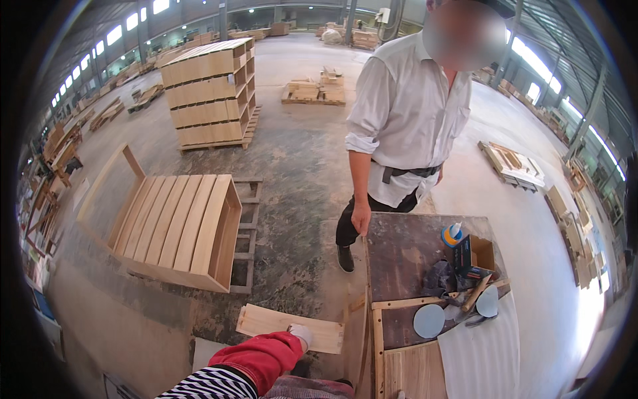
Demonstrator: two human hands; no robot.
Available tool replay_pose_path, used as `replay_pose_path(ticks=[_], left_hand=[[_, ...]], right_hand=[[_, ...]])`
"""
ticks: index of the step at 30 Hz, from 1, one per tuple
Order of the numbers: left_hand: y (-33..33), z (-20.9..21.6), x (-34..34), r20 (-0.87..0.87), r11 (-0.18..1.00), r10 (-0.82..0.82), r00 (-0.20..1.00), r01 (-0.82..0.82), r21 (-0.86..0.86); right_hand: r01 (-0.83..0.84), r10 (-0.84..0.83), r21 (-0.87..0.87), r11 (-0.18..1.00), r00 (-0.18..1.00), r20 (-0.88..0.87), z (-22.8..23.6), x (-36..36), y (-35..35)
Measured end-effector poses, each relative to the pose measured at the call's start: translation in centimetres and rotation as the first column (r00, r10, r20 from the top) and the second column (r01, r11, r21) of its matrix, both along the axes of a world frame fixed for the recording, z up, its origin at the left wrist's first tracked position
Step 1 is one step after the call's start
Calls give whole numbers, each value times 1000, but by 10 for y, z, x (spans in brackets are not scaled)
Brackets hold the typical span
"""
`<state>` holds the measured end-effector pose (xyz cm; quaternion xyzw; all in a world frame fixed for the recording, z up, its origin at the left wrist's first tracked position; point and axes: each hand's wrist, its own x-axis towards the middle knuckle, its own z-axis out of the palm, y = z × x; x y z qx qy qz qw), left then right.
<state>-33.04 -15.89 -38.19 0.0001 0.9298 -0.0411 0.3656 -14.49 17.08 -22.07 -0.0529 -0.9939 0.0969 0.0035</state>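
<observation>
My left hand (302, 334), in a white glove below a red sleeve, is closed on a pale wooden board (266, 322). The board is held low in front of me, left of the workbench, and appears to have another board edge along it. My fingers are partly hidden, so the exact grip does not show. My right hand is not visible. To the right, the workbench (399, 256) carries two round grey discs (429, 321), a wooden-handled hammer (476, 294), a dark cloth (438, 278), an open box (474, 256) and a glue bottle (454, 231).
A person (405, 126) in a white shirt stands beyond the bench, one hand near its corner. At left, a slatted wooden cabinet (176, 226) lies on a pallet (247, 233). Stacked drawer units (209, 93) stand farther back. White foam sheeting (482, 346) drapes the bench's near end.
</observation>
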Motion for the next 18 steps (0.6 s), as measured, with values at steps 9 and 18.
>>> replay_pose_path(ticks=[9, 18], left_hand=[[-7, 0, 0, 56, 997, -74, 996, 73, 9], [-6, 13, -1, 19, 994, -108, 994, 109, -2]], right_hand=[[35, -30, -57, 998, 995, 98, 17, -2, -3], [75, -65, -66, 995, 987, 148, 16, -1, -1]])
